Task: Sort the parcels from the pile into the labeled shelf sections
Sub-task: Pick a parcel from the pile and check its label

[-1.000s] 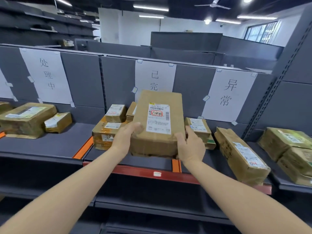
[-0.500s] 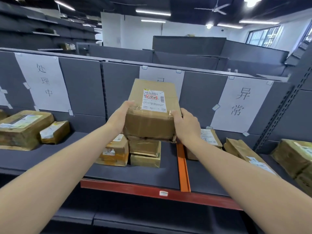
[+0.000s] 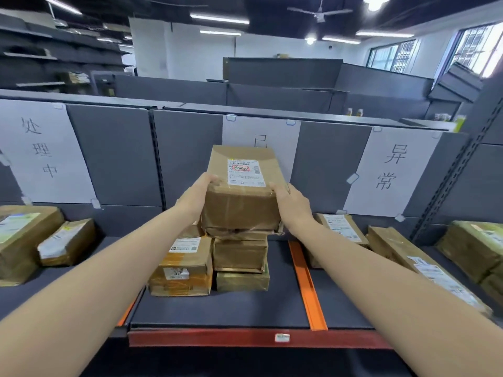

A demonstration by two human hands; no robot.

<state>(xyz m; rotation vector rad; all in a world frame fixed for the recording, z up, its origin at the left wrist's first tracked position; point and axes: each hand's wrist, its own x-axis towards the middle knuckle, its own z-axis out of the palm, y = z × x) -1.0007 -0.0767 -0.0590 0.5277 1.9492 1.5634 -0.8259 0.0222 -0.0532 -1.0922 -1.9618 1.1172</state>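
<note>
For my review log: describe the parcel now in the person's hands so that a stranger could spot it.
Find the middle shelf section, left of the orange divider. The brown parcel sits atop the two-parcel stack there. Only it is held by both hands, and its white label carries a red-boxed mark.

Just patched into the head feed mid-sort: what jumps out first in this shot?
A brown parcel with a red-marked white label fills the centre, gripped by the left hand and right hand just above a stack of smaller parcels in the middle shelf section. Behind hang big white paper signs with handwritten characters, and a bright orange divider splits the shelf to the right of the stack.
</note>
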